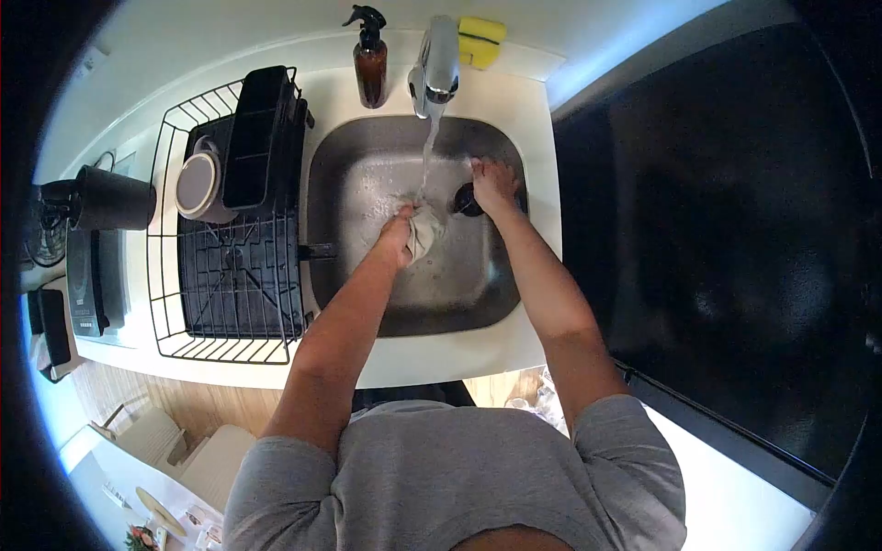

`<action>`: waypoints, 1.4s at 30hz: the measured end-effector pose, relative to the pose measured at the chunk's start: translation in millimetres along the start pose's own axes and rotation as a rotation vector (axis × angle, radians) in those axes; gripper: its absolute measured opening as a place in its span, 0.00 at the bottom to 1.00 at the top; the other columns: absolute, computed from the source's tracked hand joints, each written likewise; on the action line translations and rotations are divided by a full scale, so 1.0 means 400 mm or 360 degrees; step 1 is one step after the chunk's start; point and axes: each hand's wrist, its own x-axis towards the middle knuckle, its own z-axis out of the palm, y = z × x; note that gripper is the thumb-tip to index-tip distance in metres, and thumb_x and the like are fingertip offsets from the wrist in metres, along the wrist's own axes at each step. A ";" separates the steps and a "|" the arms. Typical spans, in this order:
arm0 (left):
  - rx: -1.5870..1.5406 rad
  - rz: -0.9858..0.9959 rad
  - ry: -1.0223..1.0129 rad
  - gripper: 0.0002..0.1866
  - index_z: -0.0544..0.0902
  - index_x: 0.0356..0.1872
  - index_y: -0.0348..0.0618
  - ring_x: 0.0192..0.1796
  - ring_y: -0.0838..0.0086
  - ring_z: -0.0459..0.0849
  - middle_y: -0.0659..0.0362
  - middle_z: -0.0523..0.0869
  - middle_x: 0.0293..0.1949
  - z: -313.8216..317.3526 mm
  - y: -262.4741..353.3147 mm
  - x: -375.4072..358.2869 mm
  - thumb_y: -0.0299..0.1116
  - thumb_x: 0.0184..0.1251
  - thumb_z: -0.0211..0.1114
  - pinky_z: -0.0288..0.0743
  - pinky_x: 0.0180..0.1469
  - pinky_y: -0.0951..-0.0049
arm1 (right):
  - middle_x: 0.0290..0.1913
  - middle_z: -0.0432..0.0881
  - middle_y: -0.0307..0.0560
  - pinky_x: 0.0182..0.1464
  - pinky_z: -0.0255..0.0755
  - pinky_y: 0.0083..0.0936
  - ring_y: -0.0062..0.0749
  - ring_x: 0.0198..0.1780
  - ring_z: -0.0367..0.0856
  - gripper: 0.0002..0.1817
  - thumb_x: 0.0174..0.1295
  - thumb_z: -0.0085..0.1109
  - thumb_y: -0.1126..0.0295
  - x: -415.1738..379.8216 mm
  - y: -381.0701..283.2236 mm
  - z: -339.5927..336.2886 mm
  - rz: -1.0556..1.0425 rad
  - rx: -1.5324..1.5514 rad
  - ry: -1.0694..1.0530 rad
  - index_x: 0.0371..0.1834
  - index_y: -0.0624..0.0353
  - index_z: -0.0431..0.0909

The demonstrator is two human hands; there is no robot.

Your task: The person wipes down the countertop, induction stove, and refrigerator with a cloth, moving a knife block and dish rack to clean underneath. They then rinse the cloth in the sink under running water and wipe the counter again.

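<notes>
My left hand (397, 237) is closed around a wet, pale cloth (424, 234), bunched up in the middle of the metal sink (441, 308). Water from the chrome faucet (439, 66) streams down at the cloth's upper edge. Over at the sink's right wall is my right hand (496, 184), its fingers loosely apart and pointing toward the back. Just left of that wrist sits a round black piece (467, 199), low in the sink. Droplets and splashes spread over the sink floor around the cloth.
Left of the sink stands a black wire dish rack (230, 275) holding a mug (197, 185) and a black tray (257, 138). A brown spray bottle (370, 69) and a yellow sponge (480, 43) are at the back. A large dark glossy surface (717, 220) borders the right side.
</notes>
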 end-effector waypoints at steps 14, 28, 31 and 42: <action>-0.0094 0.0096 -0.0477 0.24 0.70 0.55 0.37 0.54 0.61 0.75 0.51 0.76 0.53 0.045 0.050 -0.166 0.47 0.69 0.46 0.65 0.59 0.63 | 0.44 0.73 0.54 0.51 0.62 0.43 0.48 0.47 0.70 0.17 0.65 0.45 0.55 -0.084 -0.058 -0.110 -0.0320 0.0394 0.0459 0.40 0.58 0.75; 0.0061 0.0203 -0.0381 0.22 0.68 0.55 0.38 0.53 0.60 0.75 0.51 0.76 0.50 0.023 0.063 -0.183 0.42 0.66 0.50 0.68 0.57 0.60 | 0.64 0.64 0.52 0.60 0.61 0.30 0.38 0.61 0.66 0.22 0.55 0.54 0.77 -0.211 -0.032 0.194 -0.0235 0.1068 -0.0068 0.56 0.66 0.69; -0.0250 0.0344 -0.0364 0.23 0.69 0.55 0.39 0.56 0.60 0.73 0.51 0.76 0.51 -0.008 0.075 -0.183 0.45 0.66 0.50 0.66 0.59 0.60 | 0.63 0.64 0.49 0.56 0.65 0.24 0.33 0.59 0.68 0.22 0.51 0.55 0.80 -0.217 -0.042 0.112 0.0113 0.1264 -0.0522 0.53 0.64 0.72; 0.0194 0.0012 0.0253 0.18 0.73 0.50 0.43 0.49 0.65 0.78 0.54 0.77 0.49 0.064 -0.066 -0.143 0.42 0.66 0.48 0.71 0.52 0.64 | 0.21 0.77 0.46 0.30 0.68 0.26 0.29 0.26 0.76 0.06 0.47 0.60 0.72 -0.308 -0.196 0.083 -0.0318 0.1292 0.0130 0.20 0.63 0.76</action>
